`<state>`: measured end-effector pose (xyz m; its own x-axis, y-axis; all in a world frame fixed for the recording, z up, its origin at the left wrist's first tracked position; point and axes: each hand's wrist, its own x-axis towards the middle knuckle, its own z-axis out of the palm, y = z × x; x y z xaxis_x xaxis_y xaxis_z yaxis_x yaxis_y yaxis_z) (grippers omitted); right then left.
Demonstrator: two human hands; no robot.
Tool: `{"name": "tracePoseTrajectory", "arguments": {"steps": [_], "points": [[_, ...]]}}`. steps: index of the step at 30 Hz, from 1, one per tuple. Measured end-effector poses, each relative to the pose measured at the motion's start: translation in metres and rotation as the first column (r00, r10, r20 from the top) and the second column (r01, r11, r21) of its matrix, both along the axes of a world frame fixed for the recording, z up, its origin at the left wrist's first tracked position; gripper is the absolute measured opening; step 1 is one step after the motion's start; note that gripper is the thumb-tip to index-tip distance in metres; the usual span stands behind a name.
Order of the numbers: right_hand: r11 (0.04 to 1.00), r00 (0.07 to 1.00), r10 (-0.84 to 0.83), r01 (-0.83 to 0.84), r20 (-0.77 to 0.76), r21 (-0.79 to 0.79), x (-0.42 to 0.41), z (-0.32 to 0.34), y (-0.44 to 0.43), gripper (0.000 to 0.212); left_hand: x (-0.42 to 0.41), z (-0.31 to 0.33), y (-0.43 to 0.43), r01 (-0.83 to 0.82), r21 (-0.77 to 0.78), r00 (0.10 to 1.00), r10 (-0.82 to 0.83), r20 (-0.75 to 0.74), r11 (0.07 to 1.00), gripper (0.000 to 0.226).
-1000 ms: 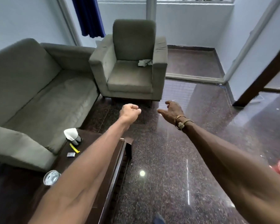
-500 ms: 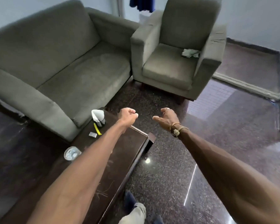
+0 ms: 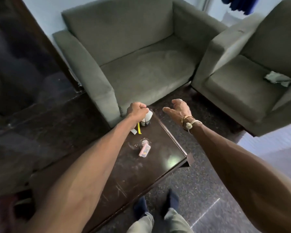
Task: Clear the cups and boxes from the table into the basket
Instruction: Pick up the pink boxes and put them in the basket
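On the dark surface (image 3: 133, 172) before you, five items are counted. One white cup (image 3: 148, 116) is at the far end, near the far edge. One yellow strip (image 3: 139, 129) and one small pale packet (image 3: 134, 131) lie just beside it, on the near side. One clear cup (image 3: 138, 144) lies around the middle, too blurred to tell whether it is upright or on its side. One pink box (image 3: 145, 150) lies against that cup's right side.

Your left hand (image 3: 138, 109) is over the white cup with the fingers curled into a tight fist. Nothing shows inside the fist, and contact with the cup cannot be told. Your right hand (image 3: 178, 109) is just past the surface's right edge, above the floor (image 3: 200, 190). Its fingers are spread loosely and hold nothing. Its wrist carries bands (image 3: 188, 121).

Two seats are noted beyond the surface: one grey sofa (image 3: 141, 64) and one grey armchair (image 3: 252, 78). One crumpled cloth (image 3: 277, 78) lies on the armchair. Two feet in dark socks (image 3: 172, 201) stand on the floor at the surface's near right side.
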<state>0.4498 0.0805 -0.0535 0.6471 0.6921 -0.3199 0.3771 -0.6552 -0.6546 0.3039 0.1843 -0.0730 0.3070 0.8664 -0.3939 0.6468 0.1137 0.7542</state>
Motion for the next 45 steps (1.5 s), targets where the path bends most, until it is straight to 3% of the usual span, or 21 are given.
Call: {"name": "tracePoseTrajectory", "arguments": {"steps": [5, 10, 12, 16, 19, 24, 36, 39, 43, 45], "points": [[0.982, 0.985, 0.169, -0.171, -0.029, -0.083, -0.016, -0.048, 0.027, 0.047, -0.025, -0.044, 0.002, -0.128, -0.093, 0.992, 0.129, 0.0, 0.987, 0.022], [0.932, 0.944, 0.311, -0.326, -0.114, -0.157, -0.027, -0.119, 0.029, 0.05, -0.051, -0.103, -0.015, -0.253, -0.163, 0.967, 0.245, -0.064, 0.954, 0.013], [0.896, 0.918, 0.363, -0.391, -0.157, -0.212, -0.027, -0.146, 0.028, 0.056, -0.055, -0.13, -0.024, -0.326, -0.215, 0.945, 0.314, -0.089, 0.921, 0.011], [0.852, 0.886, 0.428, -0.462, -0.179, -0.248, -0.027, -0.185, 0.037, 0.044, -0.061, -0.173, -0.04, -0.444, -0.355, 0.893, 0.44, -0.096, 0.823, 0.027], [0.831, 0.878, 0.443, -0.479, -0.183, -0.283, -0.028, -0.2, 0.047, 0.047, -0.063, -0.195, -0.049, -0.507, -0.401, 0.854, 0.508, -0.114, 0.763, 0.027], [0.787, 0.846, 0.5, -0.533, -0.184, -0.311, -0.034, -0.24, 0.058, 0.023, -0.065, -0.237, -0.057, -0.552, -0.466, 0.817, 0.561, -0.136, 0.691, 0.029], [0.758, 0.874, 0.421, -0.486, -0.244, -0.435, -0.056, -0.357, 0.053, 0.046, -0.046, -0.341, -0.075, -0.621, -0.543, 0.761, 0.601, -0.246, 0.564, 0.041], [0.761, 0.883, 0.399, -0.469, -0.247, -0.448, -0.061, -0.363, 0.053, 0.041, -0.039, -0.349, -0.073, -0.616, -0.611, 0.733, 0.646, -0.212, 0.498, 0.034], [0.78, 0.902, 0.344, -0.43, -0.261, -0.455, -0.068, -0.354, 0.056, 0.034, -0.042, -0.344, -0.072, -0.668, -0.604, 0.663, 0.716, -0.219, 0.434, 0.012], [0.795, 0.899, 0.339, -0.432, -0.279, -0.426, -0.073, -0.337, 0.058, 0.032, -0.047, -0.326, -0.069, -0.681, -0.605, 0.642, 0.734, -0.223, 0.412, 0.012]]}}
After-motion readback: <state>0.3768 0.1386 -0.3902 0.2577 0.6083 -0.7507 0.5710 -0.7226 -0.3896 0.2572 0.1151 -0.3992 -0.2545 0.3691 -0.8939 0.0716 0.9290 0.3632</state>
